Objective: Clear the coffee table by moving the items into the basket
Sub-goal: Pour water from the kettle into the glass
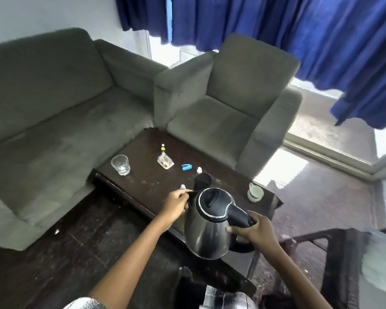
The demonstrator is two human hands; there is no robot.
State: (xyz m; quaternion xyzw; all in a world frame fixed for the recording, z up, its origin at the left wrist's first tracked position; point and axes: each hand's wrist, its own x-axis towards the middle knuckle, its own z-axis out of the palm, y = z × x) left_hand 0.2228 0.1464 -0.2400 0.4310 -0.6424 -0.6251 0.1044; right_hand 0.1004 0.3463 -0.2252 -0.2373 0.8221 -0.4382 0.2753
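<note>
A steel electric kettle (206,233) with a black lid hangs above the near edge of the dark coffee table (147,181). My right hand (252,228) grips its black handle. My left hand (176,202) is at the kettle's left side, fingers pinched on a thin black cord. On the table stand a clear glass (120,164), a perfume bottle (165,162), a small yellow-topped bottle (163,148), a blue item (186,167), a small white bottle (199,169), a black cup (202,181) and a pale green cup (255,192). A dark basket-like frame (314,234) sits at the lower right, partly blurred.
A grey sofa (54,130) runs along the table's left side and a grey armchair (227,103) stands behind it. Blue curtains (276,30) hang over a bright window at the back right. Dark floor lies below the table's near edge.
</note>
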